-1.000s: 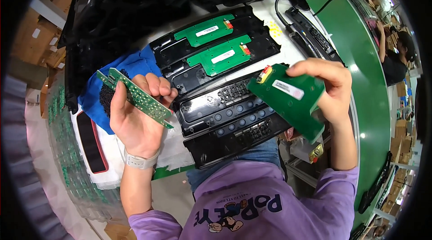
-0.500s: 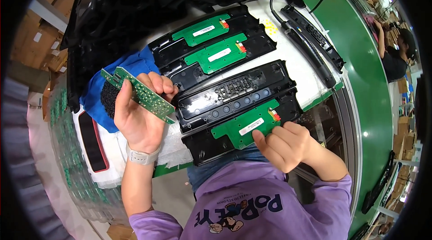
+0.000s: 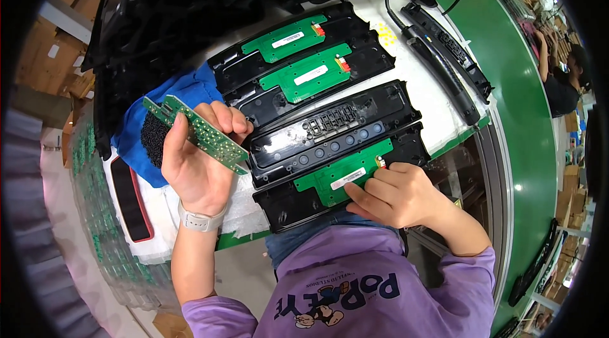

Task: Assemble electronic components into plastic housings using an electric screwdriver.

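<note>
My left hand [image 3: 200, 157] holds a narrow green circuit board [image 3: 193, 134] on edge, left of the black plastic panels. My right hand [image 3: 390, 193] rests on a green circuit board [image 3: 339, 173] lying in the nearest black panel [image 3: 285, 195], fingertips pressing its right end. The panel just behind it [image 3: 336, 129] has a row of round holes and carries no board. Two farther black panels [image 3: 254, 65] each carry a green board [image 3: 288, 39] [image 3: 315, 73] with a white label.
A pile of black plastic parts [image 3: 209, 2] fills the back. A blue cloth [image 3: 184, 94] lies at left, beside stacked green boards [image 3: 95, 230]. A long black bar with a cable [image 3: 444, 62] sits right of the panels, next to a green conveyor belt [image 3: 526, 103]. Another person [image 3: 561, 78] works at far right.
My right hand brought the green board down from the air and laid it into the nearest black panel, then pressed it in place. My left hand stayed put with its board.
</note>
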A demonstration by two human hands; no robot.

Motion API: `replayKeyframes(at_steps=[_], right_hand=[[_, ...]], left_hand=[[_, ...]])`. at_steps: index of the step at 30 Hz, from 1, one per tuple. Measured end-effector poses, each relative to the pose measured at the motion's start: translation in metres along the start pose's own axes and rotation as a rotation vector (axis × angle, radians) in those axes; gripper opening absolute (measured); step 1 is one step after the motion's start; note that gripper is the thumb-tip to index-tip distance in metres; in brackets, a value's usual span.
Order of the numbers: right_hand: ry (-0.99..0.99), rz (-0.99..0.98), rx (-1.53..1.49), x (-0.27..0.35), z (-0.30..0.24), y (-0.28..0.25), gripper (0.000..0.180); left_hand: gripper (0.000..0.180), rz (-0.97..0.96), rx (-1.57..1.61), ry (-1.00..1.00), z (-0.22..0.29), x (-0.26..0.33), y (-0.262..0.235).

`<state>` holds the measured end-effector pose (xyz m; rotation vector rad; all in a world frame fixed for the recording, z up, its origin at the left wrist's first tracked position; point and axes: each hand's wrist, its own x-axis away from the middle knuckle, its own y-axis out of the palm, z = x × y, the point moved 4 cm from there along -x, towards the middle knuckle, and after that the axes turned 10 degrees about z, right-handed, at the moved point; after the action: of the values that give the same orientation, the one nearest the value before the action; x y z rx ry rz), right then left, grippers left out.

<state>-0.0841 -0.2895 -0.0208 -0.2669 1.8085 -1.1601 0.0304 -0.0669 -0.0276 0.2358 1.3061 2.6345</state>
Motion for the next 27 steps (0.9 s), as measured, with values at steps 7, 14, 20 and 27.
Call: replayKeyframes(at_steps=[7,14,20,27], right_hand=[[0.034,-0.004,-0.03,-0.002,0.003,-0.002,0.03],[-0.048,0.313,-0.118,-0.079,0.009,-0.03,0.018],[-0.224,0.372,0.001,-0.118,0.022,-0.025,0.019],[0.053,0.348,-0.207,-0.1,0.054,-0.043,0.032]], left_hand=[[0.039,-0.018,-0.022,-0.014,-0.001,-0.003,0.001],[0.034,0.02,-0.428,-0.059,-0.003,0.004,0.034],[0.036,-0.042,-0.282,-0.248,-0.012,0.016,0.052],[0.035,0.046,-0.869,0.227,0.002,0.025,0.035]])
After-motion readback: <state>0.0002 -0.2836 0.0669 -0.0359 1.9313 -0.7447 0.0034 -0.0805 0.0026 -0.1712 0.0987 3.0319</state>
